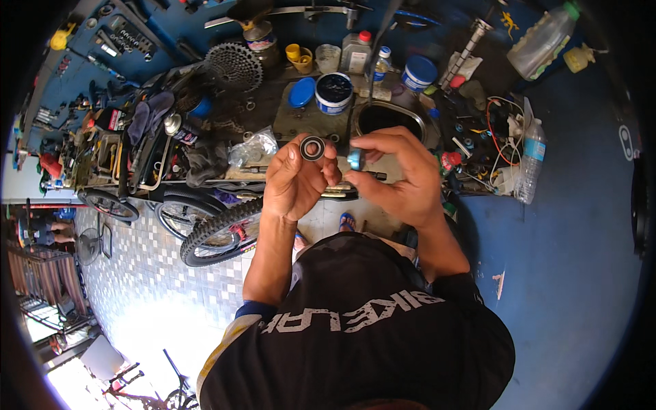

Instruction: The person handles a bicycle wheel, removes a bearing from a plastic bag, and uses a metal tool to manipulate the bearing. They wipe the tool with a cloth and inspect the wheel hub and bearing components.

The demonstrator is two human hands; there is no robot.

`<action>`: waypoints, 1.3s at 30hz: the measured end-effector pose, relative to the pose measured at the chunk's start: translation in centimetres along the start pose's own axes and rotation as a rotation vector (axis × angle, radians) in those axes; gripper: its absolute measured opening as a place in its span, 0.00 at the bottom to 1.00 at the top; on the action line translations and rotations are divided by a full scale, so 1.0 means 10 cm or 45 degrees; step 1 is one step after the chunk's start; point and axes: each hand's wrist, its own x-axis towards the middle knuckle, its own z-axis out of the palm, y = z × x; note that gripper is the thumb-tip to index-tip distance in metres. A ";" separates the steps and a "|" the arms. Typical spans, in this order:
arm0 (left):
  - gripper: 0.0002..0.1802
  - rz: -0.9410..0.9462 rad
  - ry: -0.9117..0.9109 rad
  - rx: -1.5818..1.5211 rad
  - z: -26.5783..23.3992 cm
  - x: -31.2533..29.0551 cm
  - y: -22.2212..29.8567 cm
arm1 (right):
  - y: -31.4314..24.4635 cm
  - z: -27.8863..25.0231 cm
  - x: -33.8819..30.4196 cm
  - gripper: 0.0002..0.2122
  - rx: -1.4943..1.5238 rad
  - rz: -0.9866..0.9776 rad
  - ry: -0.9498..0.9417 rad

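Head view. The left hand (295, 179) is raised in front of the chest, its grip closed on a small black ring-shaped bearing with a bright metal inner race (312, 148). Thumb and forefinger pinch it at the rim, so the flat face and open bore are turned towards the camera. The bearing's axis therefore runs roughly along the line of sight, not across it.

The right hand (398, 171) is level with the left and just beside it. Its grip is clenched on a small light-blue cylindrical part (354, 159), of which only a short end shows between the fingertips. That end points leftward, towards the bearing.

Taking the bearing as landmark: the blue part lies close to its right and slightly lower, near but not touching, with the left thumb between them. The two hands sit almost against each other at the fingertips.

Beyond the bearing, on the cluttered dark tabletop (301, 116), stands an open white tub of dark grease (334, 91), with its blue lid (301, 92) lying just to the left of it. To the right of the tub, further back than the blue part, is an oval metal-rimmed opening (388, 117) in the tabletop. Below and to the left of the bearing, a knobbly black bicycle tyre (217, 234) stands on the tiled floor (137, 287).

Judgement: the right hand is the nearer to bring the blue part to the bore; the part's end would need turning to line up with the bearing's axis.
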 end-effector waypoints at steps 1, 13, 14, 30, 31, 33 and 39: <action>0.24 -0.028 -0.046 -0.122 -0.03 -0.03 0.03 | -0.01 0.00 0.00 0.21 0.031 -0.002 0.011; 0.20 -0.040 -0.038 -0.252 0.11 -0.18 0.29 | 0.01 0.22 -0.14 0.21 0.063 0.083 0.014; 0.20 -0.046 -0.057 -0.267 0.11 -0.19 0.30 | 0.00 0.23 -0.14 0.21 0.059 0.088 0.012; 0.18 -0.006 -0.270 -0.169 0.11 -0.16 0.39 | 0.00 0.32 -0.14 0.20 0.071 0.116 0.002; 0.18 -0.005 -0.272 -0.169 0.11 -0.16 0.39 | 0.01 0.32 -0.14 0.20 0.073 0.110 -0.006; 0.18 -0.005 -0.252 -0.209 0.11 -0.16 0.38 | 0.03 0.31 -0.13 0.21 0.078 0.101 -0.024; 0.19 -0.040 -0.064 -0.268 0.15 -0.20 0.33 | 0.08 0.38 -0.19 0.24 0.378 0.217 0.139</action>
